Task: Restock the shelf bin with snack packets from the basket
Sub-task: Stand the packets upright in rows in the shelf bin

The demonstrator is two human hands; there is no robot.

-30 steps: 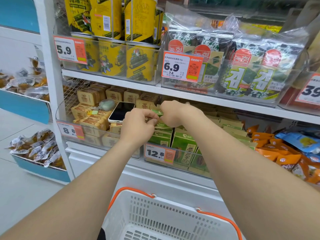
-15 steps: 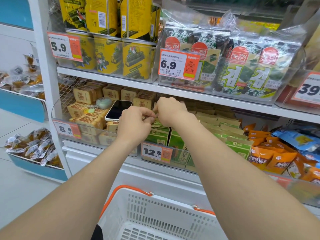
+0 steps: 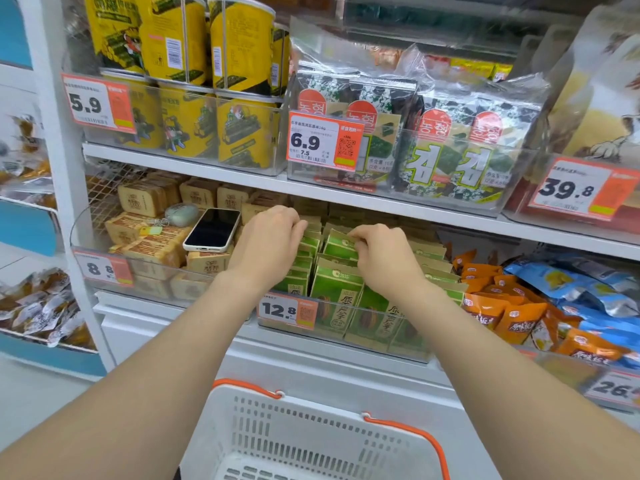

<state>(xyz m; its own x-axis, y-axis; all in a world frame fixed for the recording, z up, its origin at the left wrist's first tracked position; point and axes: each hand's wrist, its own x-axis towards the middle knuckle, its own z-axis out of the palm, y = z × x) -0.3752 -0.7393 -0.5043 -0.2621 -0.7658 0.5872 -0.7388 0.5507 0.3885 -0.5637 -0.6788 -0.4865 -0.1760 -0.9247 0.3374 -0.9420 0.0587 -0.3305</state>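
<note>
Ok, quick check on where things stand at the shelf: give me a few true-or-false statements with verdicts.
1. The left hand and the right hand are both at the green packets. True.
2. The phone lies in the basket. False: it lies on the tan packets in the bin to the left.
3. The right hand pinches the top of one of the green packets. True.
4. The price tag on the green packets' bin reads 6.9. False: it reads 12.8.
5. Packets show in the basket. False: none show in the part in view.
</note>
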